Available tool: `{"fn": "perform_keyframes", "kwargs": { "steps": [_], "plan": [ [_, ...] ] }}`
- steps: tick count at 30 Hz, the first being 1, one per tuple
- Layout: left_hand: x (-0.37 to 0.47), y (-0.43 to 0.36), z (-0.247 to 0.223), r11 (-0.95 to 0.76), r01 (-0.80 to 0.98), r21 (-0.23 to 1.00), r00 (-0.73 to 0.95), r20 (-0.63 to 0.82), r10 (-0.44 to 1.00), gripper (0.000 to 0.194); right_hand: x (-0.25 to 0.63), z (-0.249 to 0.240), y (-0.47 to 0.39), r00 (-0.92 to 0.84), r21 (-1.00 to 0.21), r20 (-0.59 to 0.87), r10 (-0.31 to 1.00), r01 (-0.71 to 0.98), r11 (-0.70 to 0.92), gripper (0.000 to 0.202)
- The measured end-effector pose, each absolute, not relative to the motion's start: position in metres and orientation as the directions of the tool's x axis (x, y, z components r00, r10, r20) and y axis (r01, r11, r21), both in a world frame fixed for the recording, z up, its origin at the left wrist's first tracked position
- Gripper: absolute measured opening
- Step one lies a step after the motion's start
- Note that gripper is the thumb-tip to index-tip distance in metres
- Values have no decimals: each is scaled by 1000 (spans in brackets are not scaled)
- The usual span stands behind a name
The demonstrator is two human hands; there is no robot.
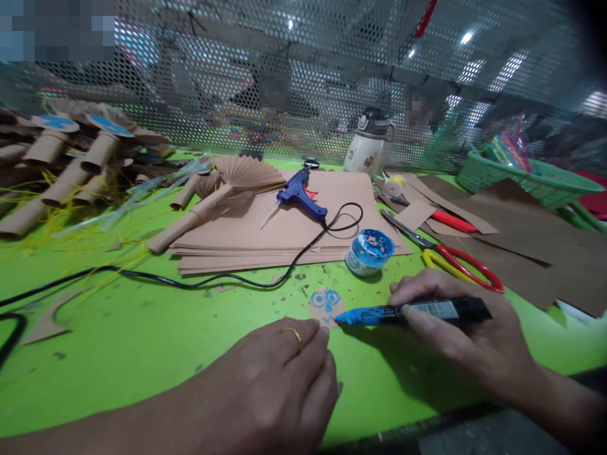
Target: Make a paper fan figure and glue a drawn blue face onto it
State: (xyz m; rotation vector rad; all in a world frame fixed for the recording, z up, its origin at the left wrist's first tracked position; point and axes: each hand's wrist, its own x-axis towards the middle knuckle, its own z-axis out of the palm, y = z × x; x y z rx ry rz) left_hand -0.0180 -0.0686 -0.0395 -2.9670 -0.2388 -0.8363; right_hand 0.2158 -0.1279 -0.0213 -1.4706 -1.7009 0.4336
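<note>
A small round brown paper disc (318,314) lies on the green table, with two ringed eyes, a small mark and a zigzag drawn on it in blue. My left hand (279,373), a gold-coloured ring on one finger, holds the disc down at its near-left edge with fingers pressed together. In my right hand (467,328) is a black marker (384,314), its blue-stained tip at the disc's right edge, by the zigzag. Just behind them stands an open jar of blue paint (370,253). Scissors (450,259) with red and yellow handles lie beyond my right hand.
A blue glue gun (301,194) rests on stacked brown paper (341,189); its black cord crosses the table. Paper tubes (66,180) and a pleated paper fan (246,172) lie left. A bottle (367,142), brown sheets (512,234) and a green basket (526,183) stand behind and right.
</note>
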Motion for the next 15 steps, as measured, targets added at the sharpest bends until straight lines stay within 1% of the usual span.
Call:
{"fn": "perform_keyframes", "kwargs": {
  "steps": [4,9,15],
  "plan": [
    [-20,-67,-43,-990,133,-51,836,543,85,39,215,-21,-128,-4,-723,335,942,640,260,9],
    [-19,-69,-40,-987,159,-28,859,497,124,39,216,-19,-128,7,-716,328,945,654,244,9],
    [-16,-65,-47,-986,164,-19,853,505,133,40,216,-18,-127,9,-688,346,938,683,247,8]
  ]
}}
